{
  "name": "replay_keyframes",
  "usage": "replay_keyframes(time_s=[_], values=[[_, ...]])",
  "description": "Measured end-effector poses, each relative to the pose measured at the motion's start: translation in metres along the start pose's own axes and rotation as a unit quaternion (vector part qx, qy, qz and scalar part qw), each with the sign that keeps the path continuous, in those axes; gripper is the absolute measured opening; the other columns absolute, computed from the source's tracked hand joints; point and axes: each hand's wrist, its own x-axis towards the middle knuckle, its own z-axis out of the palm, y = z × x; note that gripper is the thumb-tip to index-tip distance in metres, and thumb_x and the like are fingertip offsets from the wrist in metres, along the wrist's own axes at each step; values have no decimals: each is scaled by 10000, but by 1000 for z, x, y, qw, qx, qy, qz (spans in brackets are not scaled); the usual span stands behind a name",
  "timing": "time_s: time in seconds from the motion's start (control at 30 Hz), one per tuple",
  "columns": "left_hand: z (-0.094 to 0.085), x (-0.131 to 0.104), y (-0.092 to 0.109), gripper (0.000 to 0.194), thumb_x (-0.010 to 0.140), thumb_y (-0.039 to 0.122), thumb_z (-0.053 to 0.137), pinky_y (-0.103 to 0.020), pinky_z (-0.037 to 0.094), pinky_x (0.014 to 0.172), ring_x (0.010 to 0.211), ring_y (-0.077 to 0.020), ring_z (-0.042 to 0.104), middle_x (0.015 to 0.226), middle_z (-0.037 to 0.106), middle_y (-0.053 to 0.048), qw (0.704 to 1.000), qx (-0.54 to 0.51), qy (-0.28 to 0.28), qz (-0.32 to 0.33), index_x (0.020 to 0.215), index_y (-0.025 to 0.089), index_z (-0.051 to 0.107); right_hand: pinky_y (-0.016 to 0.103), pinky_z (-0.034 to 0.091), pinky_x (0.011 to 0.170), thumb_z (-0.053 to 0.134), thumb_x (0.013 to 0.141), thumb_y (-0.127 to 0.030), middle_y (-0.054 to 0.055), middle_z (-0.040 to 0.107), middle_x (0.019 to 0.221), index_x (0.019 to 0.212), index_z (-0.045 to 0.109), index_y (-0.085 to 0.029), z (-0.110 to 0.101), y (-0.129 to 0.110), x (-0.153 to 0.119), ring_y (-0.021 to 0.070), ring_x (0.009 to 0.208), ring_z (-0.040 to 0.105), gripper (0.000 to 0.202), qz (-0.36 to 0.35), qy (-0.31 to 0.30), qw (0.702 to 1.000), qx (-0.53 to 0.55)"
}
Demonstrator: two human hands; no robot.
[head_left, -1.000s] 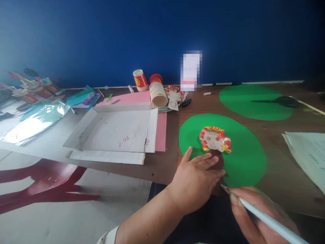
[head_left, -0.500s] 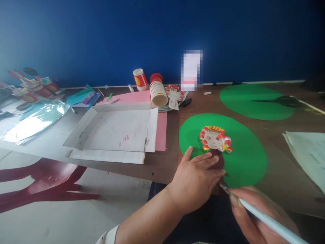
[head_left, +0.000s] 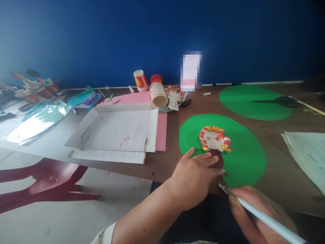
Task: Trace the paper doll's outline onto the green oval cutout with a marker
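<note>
My left hand (head_left: 194,178) lies flat, fingers spread, pressing a dark brown piece (head_left: 215,159) against the near part of a green paper round (head_left: 241,149). Just above the fingertips is a paper-cup face (head_left: 214,139) with a drawn face and curled red and yellow strips around it. In my right hand (head_left: 259,213) a long white pen (head_left: 264,215) is pinched near its tip. That tip touches or hovers by the lower end of the brown piece, close to my left little finger; I cannot tell which.
A white box lid (head_left: 114,130) lies on pink paper at left. Behind it stand a paper cup (head_left: 141,80) and a stack of cups (head_left: 159,93). Scissors (head_left: 276,101) rest on another green round (head_left: 236,98). Folded pale paper (head_left: 308,152) lies at right, a red chair (head_left: 50,179) below.
Both hands keep nearly the same place. The pen tip has shifted very slightly left, along the lower end of the brown piece.
</note>
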Motion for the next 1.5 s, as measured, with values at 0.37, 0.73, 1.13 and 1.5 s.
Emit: replay_keyframes(time_s=[0.37,0.73,1.13,1.5], values=[[-15,3,3,414,1050,157,597,-583,264,1330,1550,-216,466,1653,509,-26,999,20,-38,1,1436,287,675,191,574,620,530,1083,-343,-19,765,800,1042,655,-254,-3,-1,0,119,647,758,158,9,-11,1000,-8],[-16,2,3,436,1075,174,559,-573,221,1347,1593,-201,393,1696,450,-15,998,8,-69,-7,1491,283,634,161,585,654,496,1103,-350,-26,785,804,1039,659,-260,-2,-3,3,106,664,775,197,0,-16,1000,-22],[-15,3,2,422,1079,181,570,-549,235,1346,1598,-191,380,1690,460,-22,998,-7,-66,-10,1485,277,641,195,603,706,529,1082,-317,-12,789,830,1080,663,-257,3,-2,-2,131,672,774,147,12,-18,1000,-6],[-11,2,1,420,1072,166,558,-662,122,1335,1583,-207,412,1680,471,-24,999,0,-48,-4,1462,291,652,192,608,760,543,1087,-318,2,801,870,1089,676,-241,7,0,-4,122,728,787,153,5,-12,1000,-17]])
